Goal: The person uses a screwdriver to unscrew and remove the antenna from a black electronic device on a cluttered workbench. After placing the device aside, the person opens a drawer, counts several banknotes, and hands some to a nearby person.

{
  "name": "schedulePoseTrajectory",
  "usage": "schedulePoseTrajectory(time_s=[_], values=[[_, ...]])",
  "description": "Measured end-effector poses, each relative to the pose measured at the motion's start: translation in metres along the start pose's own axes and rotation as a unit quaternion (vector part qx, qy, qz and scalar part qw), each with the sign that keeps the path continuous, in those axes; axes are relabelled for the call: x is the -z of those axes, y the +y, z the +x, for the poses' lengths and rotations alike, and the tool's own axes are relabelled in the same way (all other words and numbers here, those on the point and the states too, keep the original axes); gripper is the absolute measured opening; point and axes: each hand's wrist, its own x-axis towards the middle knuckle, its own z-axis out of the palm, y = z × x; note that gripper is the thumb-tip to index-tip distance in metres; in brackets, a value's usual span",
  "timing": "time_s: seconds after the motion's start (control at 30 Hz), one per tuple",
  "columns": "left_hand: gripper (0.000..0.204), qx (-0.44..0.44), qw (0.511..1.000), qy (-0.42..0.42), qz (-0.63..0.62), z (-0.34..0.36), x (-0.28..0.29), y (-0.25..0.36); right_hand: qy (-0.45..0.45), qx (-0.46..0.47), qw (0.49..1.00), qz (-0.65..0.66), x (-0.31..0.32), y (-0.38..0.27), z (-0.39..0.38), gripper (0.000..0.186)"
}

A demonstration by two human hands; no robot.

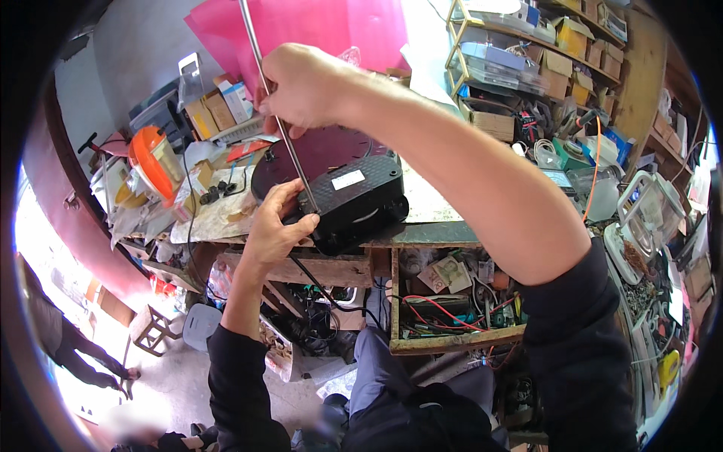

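A black boxy radio-like device (355,200) with a white label lies at the front edge of a cluttered workbench (429,235). My left hand (273,226) grips its left end from below. A long silver telescopic antenna (273,105) rises from the device up and to the left. Partway up, my right hand (301,87) is closed around the rod, my forearm reaching in from the right. A black cable (316,286) hangs from the device under the bench.
An open wooden drawer (452,301) with wires and small parts sits below the bench. A dark round disc (324,151) lies behind the device. An orange and clear helmet-like item (154,162), boxes, and loaded shelves (527,68) surround it. A white fan (640,218) stands right. A person stands at lower left.
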Motion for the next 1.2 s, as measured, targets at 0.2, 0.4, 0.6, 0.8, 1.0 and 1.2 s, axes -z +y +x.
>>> schedulePoseTrajectory(time_s=[0.2, 0.4, 0.6, 0.8, 1.0, 1.2], values=[[0.067, -0.014, 1.000, 0.012, 0.004, 0.002, -0.004, 0.001, 0.125, -0.001, 0.989, -0.081, -0.009, 0.018, 0.004, 0.019], [0.066, -0.008, 0.999, 0.000, 0.031, 0.001, -0.002, 0.003, 0.109, 0.008, 0.991, -0.080, -0.015, 0.015, 0.000, 0.025], [0.065, -0.016, 0.999, -0.001, 0.049, 0.003, -0.002, 0.005, 0.134, 0.061, 0.989, -0.022, -0.018, 0.025, 0.004, 0.023], [0.063, -0.019, 0.997, 0.003, 0.077, -0.001, 0.000, 0.003, 0.156, 0.033, 0.978, -0.138, -0.015, 0.016, -0.006, 0.019], [0.063, -0.035, 0.997, 0.000, 0.073, 0.003, -0.001, 0.002, 0.137, 0.015, 0.989, -0.061, -0.013, 0.021, -0.005, 0.016], [0.063, -0.034, 0.995, -0.007, 0.091, 0.004, -0.002, 0.007, 0.094, 0.006, 0.994, -0.053, -0.010, 0.012, -0.013, 0.012]])
